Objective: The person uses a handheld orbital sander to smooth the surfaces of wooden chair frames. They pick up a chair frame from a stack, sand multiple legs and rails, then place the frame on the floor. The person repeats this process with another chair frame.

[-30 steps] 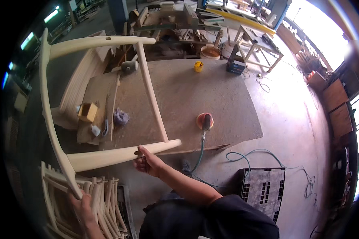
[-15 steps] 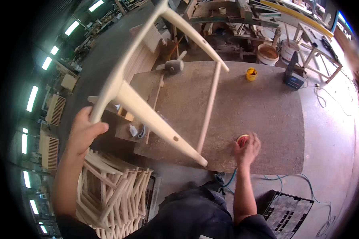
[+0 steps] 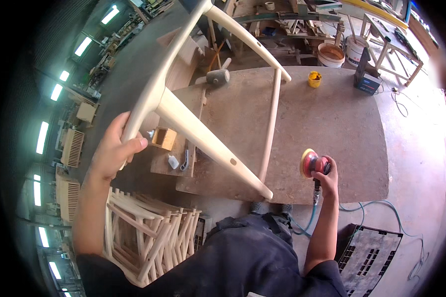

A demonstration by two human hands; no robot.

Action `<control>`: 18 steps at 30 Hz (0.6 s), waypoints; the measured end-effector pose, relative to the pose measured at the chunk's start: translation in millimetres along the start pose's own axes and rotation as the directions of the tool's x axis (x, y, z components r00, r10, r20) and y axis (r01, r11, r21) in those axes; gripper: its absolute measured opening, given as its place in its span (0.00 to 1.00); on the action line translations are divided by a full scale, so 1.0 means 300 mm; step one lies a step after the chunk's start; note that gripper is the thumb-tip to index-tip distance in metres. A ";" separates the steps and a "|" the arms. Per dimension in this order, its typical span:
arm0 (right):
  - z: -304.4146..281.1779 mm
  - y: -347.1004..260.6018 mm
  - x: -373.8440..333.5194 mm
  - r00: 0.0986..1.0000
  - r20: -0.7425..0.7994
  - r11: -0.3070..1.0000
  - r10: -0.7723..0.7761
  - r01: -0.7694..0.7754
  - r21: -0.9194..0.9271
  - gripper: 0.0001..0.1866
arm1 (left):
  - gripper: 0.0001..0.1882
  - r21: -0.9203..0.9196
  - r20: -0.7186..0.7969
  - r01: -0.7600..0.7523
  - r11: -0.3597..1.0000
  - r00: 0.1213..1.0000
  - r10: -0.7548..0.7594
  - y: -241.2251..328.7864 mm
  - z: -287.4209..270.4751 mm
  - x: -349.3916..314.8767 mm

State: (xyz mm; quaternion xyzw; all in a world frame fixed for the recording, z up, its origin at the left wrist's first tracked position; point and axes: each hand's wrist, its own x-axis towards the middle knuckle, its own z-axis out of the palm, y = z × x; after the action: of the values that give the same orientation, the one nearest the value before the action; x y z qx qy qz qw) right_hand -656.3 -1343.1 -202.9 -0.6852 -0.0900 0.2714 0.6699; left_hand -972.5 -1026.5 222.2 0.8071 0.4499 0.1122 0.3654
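Note:
My left hand [image 3: 118, 148] is wrapped round the near end of the curved rail of a pale wooden chair frame [image 3: 198, 127]. The frame is tilted up over the left half of the workbench [image 3: 332, 119], its two tapered legs joined by a thin round stretcher. In my right hand [image 3: 328, 175] is a red pneumatic orbital sander [image 3: 314, 164] with a yellow-edged pad. The pad is turned on its side toward the frame and is apart from it. A teal air hose [image 3: 312, 218] runs down from the sander's handle.
A mallet [image 3: 218, 77] lies at the bench's far left, and a yellow tub [image 3: 314, 79] and a dark blue box [image 3: 366, 83] stand at its far right. A small wooden box [image 3: 164, 138] sits on the side shelf. Stacked chair frames [image 3: 151, 232] stand below left; a black pallet [image 3: 369, 260] lies at right.
My right hand has raised the sander off the bench and turned its pad sideways. The chair frame in my left hand has shifted slightly right in view.

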 end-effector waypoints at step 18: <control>0.275 -0.116 -0.127 0.887 0.432 0.196 -0.161 -0.400 0.895 0.34 | 0.21 -0.457 0.034 0.222 0.861 0.972 -0.233 -0.664 0.059 -0.062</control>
State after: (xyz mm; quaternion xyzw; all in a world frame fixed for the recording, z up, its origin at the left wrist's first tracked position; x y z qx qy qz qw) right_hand -720.3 -1286.9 -155.9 -0.0327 0.0097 0.4646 0.8849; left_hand -1102.5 -984.9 75.0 0.6383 0.5067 0.1801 0.5508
